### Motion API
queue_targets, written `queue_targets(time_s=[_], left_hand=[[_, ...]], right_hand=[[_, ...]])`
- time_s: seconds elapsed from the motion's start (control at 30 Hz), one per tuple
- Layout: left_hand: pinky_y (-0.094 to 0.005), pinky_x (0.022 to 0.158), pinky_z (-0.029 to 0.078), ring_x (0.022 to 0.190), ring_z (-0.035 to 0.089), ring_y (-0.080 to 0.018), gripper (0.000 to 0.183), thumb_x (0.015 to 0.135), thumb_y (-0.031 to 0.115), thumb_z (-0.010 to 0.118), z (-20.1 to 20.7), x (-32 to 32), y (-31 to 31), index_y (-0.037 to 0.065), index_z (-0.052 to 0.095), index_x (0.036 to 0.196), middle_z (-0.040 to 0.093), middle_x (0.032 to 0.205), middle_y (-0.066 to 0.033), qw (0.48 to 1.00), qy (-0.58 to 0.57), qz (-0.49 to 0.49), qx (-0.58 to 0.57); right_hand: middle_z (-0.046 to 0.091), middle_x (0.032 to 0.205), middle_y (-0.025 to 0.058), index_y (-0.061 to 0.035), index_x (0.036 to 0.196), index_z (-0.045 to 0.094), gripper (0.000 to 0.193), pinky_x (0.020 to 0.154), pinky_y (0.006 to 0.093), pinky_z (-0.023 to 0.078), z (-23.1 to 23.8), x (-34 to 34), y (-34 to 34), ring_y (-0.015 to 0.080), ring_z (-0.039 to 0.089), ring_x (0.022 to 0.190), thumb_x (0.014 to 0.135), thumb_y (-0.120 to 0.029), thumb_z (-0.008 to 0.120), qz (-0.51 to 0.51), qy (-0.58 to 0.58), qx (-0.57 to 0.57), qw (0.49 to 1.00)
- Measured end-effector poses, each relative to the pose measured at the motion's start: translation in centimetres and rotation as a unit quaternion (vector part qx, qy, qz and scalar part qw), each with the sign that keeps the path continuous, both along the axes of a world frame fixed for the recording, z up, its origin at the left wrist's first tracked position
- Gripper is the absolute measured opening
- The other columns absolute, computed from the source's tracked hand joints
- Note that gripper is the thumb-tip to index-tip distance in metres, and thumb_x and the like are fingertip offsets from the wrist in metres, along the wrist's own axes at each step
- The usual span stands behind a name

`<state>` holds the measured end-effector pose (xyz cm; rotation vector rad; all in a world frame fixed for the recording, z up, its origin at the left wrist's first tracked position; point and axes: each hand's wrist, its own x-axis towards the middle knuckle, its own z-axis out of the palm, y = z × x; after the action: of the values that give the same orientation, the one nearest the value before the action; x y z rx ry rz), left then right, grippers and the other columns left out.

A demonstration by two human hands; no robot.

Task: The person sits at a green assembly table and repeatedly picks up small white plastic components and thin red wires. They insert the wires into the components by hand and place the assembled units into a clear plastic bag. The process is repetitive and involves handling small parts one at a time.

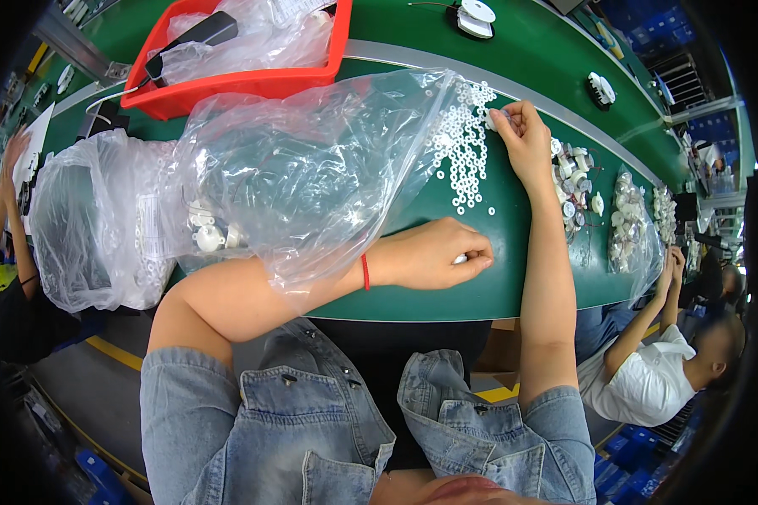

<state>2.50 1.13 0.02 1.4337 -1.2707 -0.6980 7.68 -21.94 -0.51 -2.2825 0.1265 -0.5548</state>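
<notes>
My left hand (438,255) rests low over the green table, its fingers curled round a small white part (461,258) that shows only partly. Farther right, my right hand (526,139) pinches at the right edge of a scatter of white plastic ring washers (463,156). A small white piece (491,120) shows at its fingertips, too hidden to make out fully. The open end of a large clear plastic bag (312,160) lies beside the washers, partly over my left forearm. White round parts (209,236) show through the bag.
A red bin (236,94) with plastic bags and a black device stands at the back left. Right of my right arm lie a pile of white parts with wires (574,181) and a filled clear bag (627,223). Other people sit at both sides.
</notes>
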Motion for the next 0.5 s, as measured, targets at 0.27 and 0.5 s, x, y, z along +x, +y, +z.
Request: queue_targets(time_s=[0.27, 0.5], left_hand=[[-0.0360, 0.074, 0.053, 0.080, 0.067, -0.0287, 0.019, 0.091, 0.013, 0.054, 0.2, 0.0, 0.1, -0.002, 0.063, 0.098, 0.068, 0.090, -0.0157, 1.000, -0.003, 0.004, 0.002], [-0.0366, 0.074, 0.053, 0.081, 0.067, -0.0287, 0.020, 0.091, 0.014, 0.054, 0.1, -0.1, -0.1, -0.002, 0.063, 0.099, 0.068, 0.091, -0.0153, 1.000, -0.006, 0.011, -0.001]], right_hand=[[0.052, 0.060, 0.0154, -0.0025, 0.096, 0.047, 0.029, 0.051, 0.0383, 0.039, 1.9, -0.7, 1.1, 0.0289, 0.052, 0.053, 0.090, -0.024, 0.065, 0.022, 0.062, -0.121, 0.991], [0.062, 0.077, 0.0260, -0.0042, 0.099, 0.041, 0.026, 0.064, 0.0509, 0.046, 2.0, -0.1, 0.9, 0.0483, 0.060, 0.075, 0.093, -0.023, 0.058, 0.028, 0.116, -0.157, 0.980]])
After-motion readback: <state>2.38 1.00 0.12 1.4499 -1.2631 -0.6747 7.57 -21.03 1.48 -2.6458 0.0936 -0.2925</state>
